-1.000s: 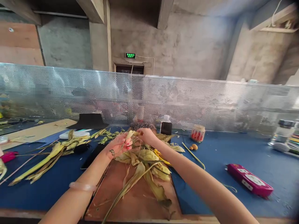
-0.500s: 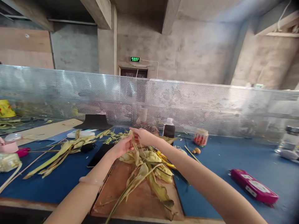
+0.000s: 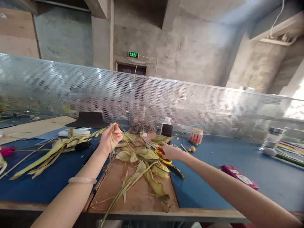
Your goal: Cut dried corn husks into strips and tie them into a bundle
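My left hand [image 3: 111, 139] is raised over the left side of the brown board [image 3: 111, 196], its fingers closed round a pale, dried leaf strip [image 3: 112, 135] that hangs down past the palm. Over at the board's right side my right hand [image 3: 169, 152] has its fingers on the handles of a pair of scissors [image 3: 163, 157], yellow and red with metal blades angled to the upper left. Beneath and between the hands lie several withered yellow-green leaves [image 3: 144, 154]. One long, stalk-like leaf [image 3: 123, 189] reaches over the board's front edge.
More dried stalks [image 3: 54, 151] lie on the blue table at left, beside a black round thing [image 3: 82, 146]. Tangled wire-like stuff [image 3: 142, 128], a bottle [image 3: 167, 126] and a jar [image 3: 196, 136] stand behind. A magenta case [image 3: 238, 176] lies right; a perforated metal screen [image 3: 190, 104] runs across.
My hands, together at the leaf before, have parted. The left keeps the leaf strip and has moved left; the right has come down onto the scissors. The view has shifted slightly right.
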Tool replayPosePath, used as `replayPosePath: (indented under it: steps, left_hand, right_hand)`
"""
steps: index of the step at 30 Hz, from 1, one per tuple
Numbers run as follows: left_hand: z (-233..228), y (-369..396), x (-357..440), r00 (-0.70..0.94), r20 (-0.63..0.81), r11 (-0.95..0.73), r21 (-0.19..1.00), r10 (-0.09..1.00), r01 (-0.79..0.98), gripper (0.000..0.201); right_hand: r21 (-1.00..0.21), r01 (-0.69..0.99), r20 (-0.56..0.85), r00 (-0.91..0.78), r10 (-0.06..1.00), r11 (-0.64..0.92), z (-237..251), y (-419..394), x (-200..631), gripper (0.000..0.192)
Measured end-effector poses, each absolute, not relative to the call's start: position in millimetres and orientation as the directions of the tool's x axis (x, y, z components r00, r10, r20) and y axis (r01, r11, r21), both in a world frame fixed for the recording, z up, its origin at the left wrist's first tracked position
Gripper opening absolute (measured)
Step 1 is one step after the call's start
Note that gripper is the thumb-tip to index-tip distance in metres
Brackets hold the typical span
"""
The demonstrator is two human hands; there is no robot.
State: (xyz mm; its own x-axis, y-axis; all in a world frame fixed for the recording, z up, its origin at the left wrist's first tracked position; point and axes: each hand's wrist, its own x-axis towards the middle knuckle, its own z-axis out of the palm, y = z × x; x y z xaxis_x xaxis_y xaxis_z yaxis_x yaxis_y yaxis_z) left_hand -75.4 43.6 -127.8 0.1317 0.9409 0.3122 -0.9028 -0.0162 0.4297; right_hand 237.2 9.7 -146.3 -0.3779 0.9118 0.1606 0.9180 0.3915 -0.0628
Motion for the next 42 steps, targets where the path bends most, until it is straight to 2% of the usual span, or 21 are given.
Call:
replayPosePath:
  steps: [1,2,5,8,11,13,16,21,24,27,29,31,33,35,37,39,42]
  left_hand:
    - [-127.3,42.8,-76.9,0.15,0.347,-0.016,0.434,0.926,-0.901,0.026]
    - [-127.2,42.1,-78.2,0.165,0.371,-0.018,0.442,0.914,-0.897,0.027]
    - [-128.1,40.7,-80.3,0.143,0.402,-0.07,0.471,0.904,-0.879,0.031]
    - [-129.7,40.9,-80.3,0.106,0.405,-0.13,0.513,0.908,-0.849,0.033]
    - [-130.0,41.7,-80.4,0.144,0.394,-0.104,0.544,0.908,-0.833,0.033]
    - [-130.0,42.8,-80.5,0.185,0.389,-0.071,0.558,0.903,-0.827,0.034]
    - [-131.6,45.9,-79.1,0.232,0.366,-0.039,0.602,0.901,-0.798,0.036]
    - [-136.4,49.3,-73.6,0.263,0.312,-0.021,0.679,0.913,-0.733,0.038]
    - [-136.0,45.6,-73.5,0.217,0.36,-0.072,0.641,0.907,-0.764,0.029]
    - [-132.8,38.7,-74.4,0.188,0.389,-0.108,0.625,0.902,-0.773,0.022]
    - [-131.1,33.8,-72.4,0.205,0.411,-0.12,0.638,0.888,-0.761,0.025]
    - [-130.6,29.3,-67.1,0.258,0.411,-0.122,0.701,0.874,-0.703,0.027]
    - [-131.4,25.2,-59.3,0.342,0.351,-0.111,0.821,0.872,-0.56,0.026]
    - [-133.0,21.7,-51.0,0.412,0.252,-0.099,0.928,0.876,-0.359,0.025]
    - [-134.9,19.4,-44.3,0.454,0.203,-0.119,0.971,0.868,-0.207,0.028]
    - [-137.3,19.0,-40.6,0.489,0.181,-0.143,0.983,0.853,-0.114,0.033]
    - [-142.0,21.6,-40.0,0.518,0.182,-0.205,0.979,0.836,-0.012,0.037]
  right_hand:
    - [-0.05,0.917,0.14,-0.386,0.912,0.396,-147.5,8.3,238.0,0.007]
    - [-0.07,0.915,0.178,-0.38,0.908,0.396,-145.8,7.4,239.5,0.005]
    - [-0.12,0.923,0.286,-0.32,0.903,0.365,-128.5,5.4,252.6,0.019]
    - [-0.181,0.943,0.407,-0.187,0.894,0.28,-110.3,-1.9,278.4,0.033]
    - [-0.239,0.958,0.497,-0.02,0.868,0.158,-111.5,-18.0,308.3,0.033]
    - [-0.196,0.98,0.454,0.057,0.889,0.038,-125.2,-31.9,326.3,0.034]
    - [-0.065,0.992,0.304,0.122,0.945,-0.107,-154.3,-51.8,347.0,0.04]
    - [-0.011,0.998,0.175,0.061,0.983,-0.06,-173.0,-66.0,351.6,0.029]
    - [-0.027,1.0,0.223,0.013,0.975,-0.007,-157.2,-66.7,323.2,0.025]
    - [-0.087,0.978,0.286,-0.156,0.945,0.188,-137.0,-69.0,271.3,0.021]
    - [-0.183,0.929,0.366,-0.238,0.9,0.321,-125.2,-70.0,231.1,0.021]
    - [-0.303,0.836,0.447,-0.299,0.843,0.457,-115.0,-66.6,193.8,0.022]
    - [-0.461,0.694,0.485,-0.326,0.812,0.554,-106.9,-56.2,163.9,0.028]
    - [-0.625,0.541,0.468,-0.318,0.825,0.563,-102.8,-39.3,143.5,0.039]
    - [-0.729,0.431,0.467,-0.254,0.847,0.531,-104.4,-19.8,132.6,0.044]
    - [-0.784,0.349,0.483,-0.177,0.858,0.514,-112.3,-2.5,129.4,0.04]
    - [-0.826,0.255,0.463,-0.2,0.863,0.502,-130.6,13.0,132.8,0.037]
